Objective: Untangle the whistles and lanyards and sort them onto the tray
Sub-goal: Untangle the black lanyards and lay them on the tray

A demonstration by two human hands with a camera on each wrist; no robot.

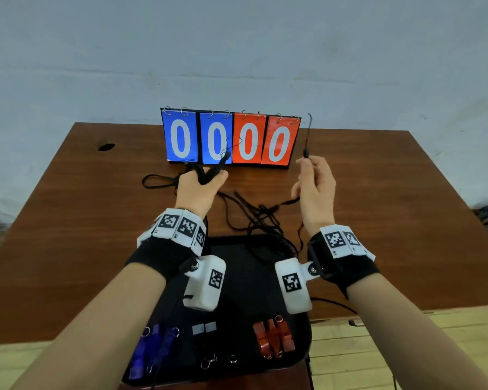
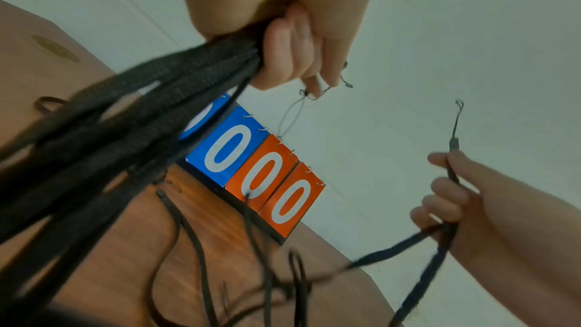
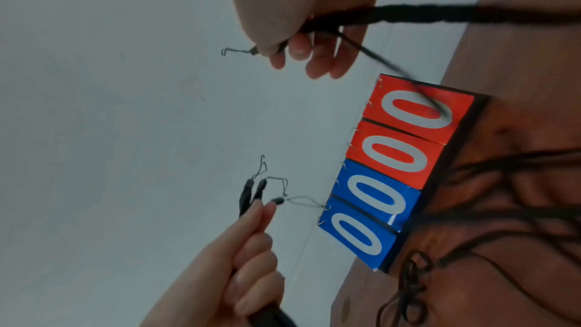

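The left hand (image 1: pixel 200 190) clutches a bundle of black lanyards (image 2: pixel 132 121); the right hand (image 1: pixel 316 190) pinches one lanyard end (image 1: pixel 305 152) upright. Loose cords tangle on the table (image 1: pixel 68 235), and whistles (image 1: pixel 273 337) lie in the tray (image 1: pixel 304 347).

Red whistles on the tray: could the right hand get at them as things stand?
Probably not at once. The right hand is raised and pinching a lanyard. Nothing covers the red whistles on the tray, so once that grip is released the way looks free.
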